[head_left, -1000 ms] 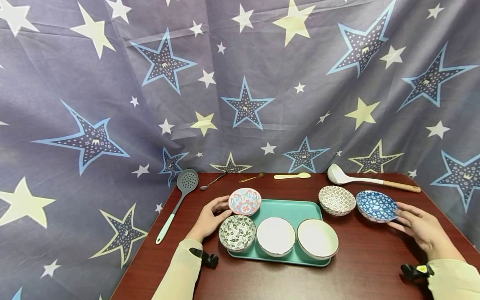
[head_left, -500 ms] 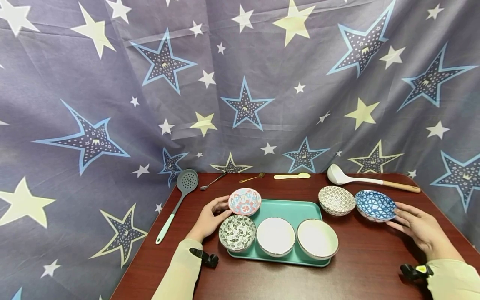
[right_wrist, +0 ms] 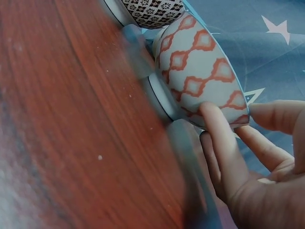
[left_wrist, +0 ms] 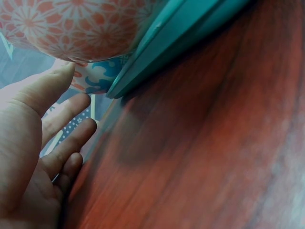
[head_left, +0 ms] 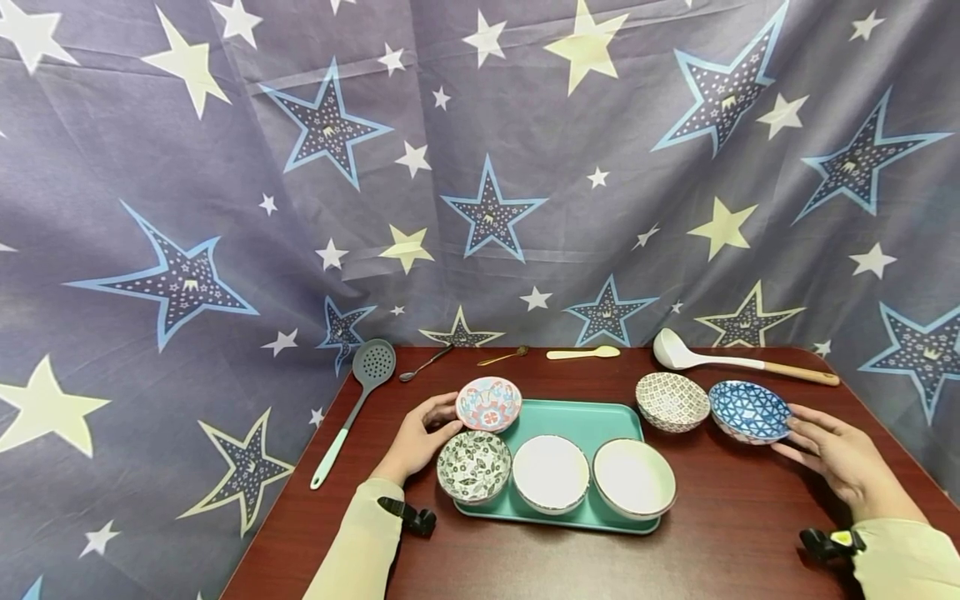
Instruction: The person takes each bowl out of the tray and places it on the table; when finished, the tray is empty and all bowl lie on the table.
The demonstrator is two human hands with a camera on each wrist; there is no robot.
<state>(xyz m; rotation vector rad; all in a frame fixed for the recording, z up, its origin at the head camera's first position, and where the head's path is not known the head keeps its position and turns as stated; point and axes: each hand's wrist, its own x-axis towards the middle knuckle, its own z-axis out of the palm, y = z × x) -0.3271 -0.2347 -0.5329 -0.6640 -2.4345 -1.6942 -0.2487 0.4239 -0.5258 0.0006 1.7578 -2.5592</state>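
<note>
From my head view, my right hand (head_left: 838,454) holds the blue bowl (head_left: 748,408), now slightly nearer the beige bowl (head_left: 672,402) than a second ago; my left hand (head_left: 417,437) looks unmoved, beside the pink bowl (head_left: 489,403). In my left wrist view, those fingers lie loosely spread, thumb by the orange-flowered bowl (left_wrist: 90,28). In my right wrist view, my fingers pinch the rim. I judge this positioning; the next move calls for steadiness.

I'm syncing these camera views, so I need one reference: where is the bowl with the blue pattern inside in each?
Head: the blue-patterned bowl sits right of centre, below mid-height, held by the right hand.
Left wrist: not in it.
Right wrist: upper part, right of centre, orange-patterned outside showing.
Shared landmark: the reddish-brown table, in all three views.
</note>
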